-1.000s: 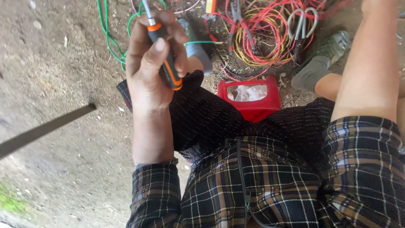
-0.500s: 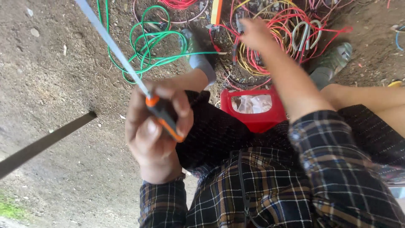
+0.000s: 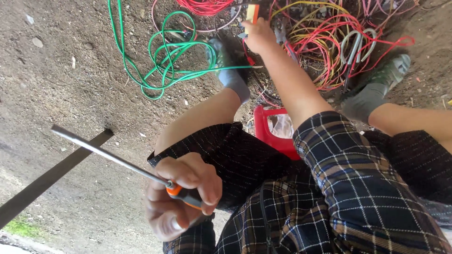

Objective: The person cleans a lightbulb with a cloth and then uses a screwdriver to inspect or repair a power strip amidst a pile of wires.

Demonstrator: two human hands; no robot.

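A: What is the left hand [image 3: 181, 200] holding?

B: It is clenching a screwdriver [image 3: 141, 171] by its orange and black handle, at the lower middle of the frame. The long metal shaft is pointing up and left over the dirt ground [image 3: 56, 84], its tip touching nothing.

A: And the right hand [image 3: 259, 35]?

B: It is reaching to the top middle of the frame, into a tangle of red and yellow wires [image 3: 329, 42]. Its fingers are curling around a small yellow and orange object [image 3: 253, 11]; I cannot tell exactly what that is, nor how firmly it is being gripped.

A: How far along is the work looking?

B: Early, I judge. The screwdriver is being held away from the wires, so nothing is being driven or loosened; the picking among the wires is what is going on now.

A: What is lying around?

B: A green cable [image 3: 165, 56] is looping at the upper left, a red plastic box [image 3: 275, 136] is sitting between the person's legs, and grey scissors [image 3: 355, 44] are resting on the wires at the upper right.
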